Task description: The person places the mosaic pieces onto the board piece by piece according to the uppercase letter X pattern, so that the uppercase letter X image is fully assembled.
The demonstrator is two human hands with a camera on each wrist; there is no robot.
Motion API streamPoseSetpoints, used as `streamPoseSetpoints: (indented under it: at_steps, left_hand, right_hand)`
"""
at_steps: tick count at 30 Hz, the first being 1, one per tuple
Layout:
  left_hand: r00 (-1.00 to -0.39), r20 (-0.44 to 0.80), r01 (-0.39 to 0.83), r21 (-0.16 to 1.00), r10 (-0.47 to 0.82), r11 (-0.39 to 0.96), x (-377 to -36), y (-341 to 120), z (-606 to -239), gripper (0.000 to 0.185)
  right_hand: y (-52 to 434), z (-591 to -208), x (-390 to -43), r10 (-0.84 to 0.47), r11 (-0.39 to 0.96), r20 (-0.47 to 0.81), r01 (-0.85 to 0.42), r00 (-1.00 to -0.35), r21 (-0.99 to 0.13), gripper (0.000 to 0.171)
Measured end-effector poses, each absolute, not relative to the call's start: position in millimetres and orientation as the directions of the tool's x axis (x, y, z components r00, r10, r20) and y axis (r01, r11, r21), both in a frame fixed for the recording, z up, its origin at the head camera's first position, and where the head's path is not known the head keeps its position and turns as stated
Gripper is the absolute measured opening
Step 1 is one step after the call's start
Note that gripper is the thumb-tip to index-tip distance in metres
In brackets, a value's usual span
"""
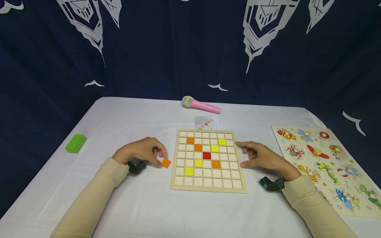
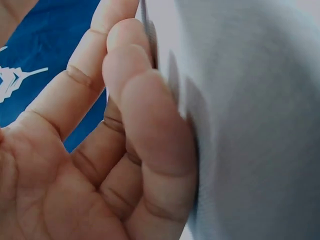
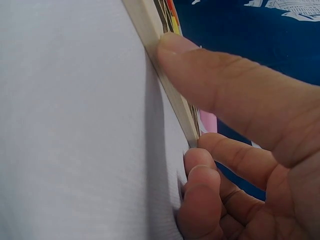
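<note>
In the head view, my left hand (image 1: 147, 151) is just left of a wooden grid board (image 1: 208, 190), with thumb and index finger at a small orange square tile (image 1: 166, 163). The left wrist view shows that hand's curled fingers (image 2: 155, 125) against the white cloth; the tile is hidden there. My right hand (image 1: 260, 156) touches the board's right edge with spread thumb and index fingertip, its other fingers bent. The right wrist view shows the thumb (image 3: 200, 70) on the board's rim (image 3: 172, 97). Orange, yellow and one red tile (image 1: 206, 155) lie in the board's cells.
Behind the board lies a small printed pattern card (image 1: 206, 122), and beyond it a pink toy microphone (image 1: 205, 106). A green block (image 1: 75, 143) sits far left. An insect puzzle board (image 1: 324, 158) lies at the right, near the right forearm. A dark patterned curtain (image 1: 178, 49) hangs behind.
</note>
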State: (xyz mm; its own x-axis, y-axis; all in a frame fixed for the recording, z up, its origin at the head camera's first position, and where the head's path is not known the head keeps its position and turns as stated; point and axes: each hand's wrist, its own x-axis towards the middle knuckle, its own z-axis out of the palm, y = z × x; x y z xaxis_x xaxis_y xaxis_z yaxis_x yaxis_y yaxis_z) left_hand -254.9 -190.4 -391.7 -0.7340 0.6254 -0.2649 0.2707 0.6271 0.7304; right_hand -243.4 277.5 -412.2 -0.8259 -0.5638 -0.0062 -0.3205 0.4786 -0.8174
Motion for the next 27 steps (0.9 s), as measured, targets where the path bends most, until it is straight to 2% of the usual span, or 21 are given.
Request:
streamPoseSetpoints:
  at_steps: [6, 14, 20, 27]
  left_hand:
    - [-0.748, -0.232, 0.286, 0.732, 0.621, 0.618, -255.6, -191.5, -393.6, 0.024]
    - [-0.754, -0.072, 0.410, 0.726, 0.653, 0.552, -257.0, -184.4, -394.0, 0.023]
    - [-0.766, 0.006, 0.470, 0.687, 0.642, 0.554, -251.5, -168.9, -385.2, 0.023]
    - [-0.776, 0.036, 0.512, 0.619, 0.630, 0.595, -245.5, -147.9, -372.1, 0.024]
  right_hand:
    - [275.9, -412.4, -243.2, -0.565, 0.483, -0.016, -0.315, -0.825, -0.817, 0.079]
    - [276.3, -414.1, -243.8, -0.565, 0.480, -0.017, -0.312, -0.825, -0.820, 0.080]
    - [276.7, -413.7, -243.0, -0.565, 0.478, -0.012, -0.315, -0.825, -0.820, 0.079]
    - [277.8, -412.5, -243.3, -0.562, 0.474, -0.005, -0.317, -0.827, -0.822, 0.079]
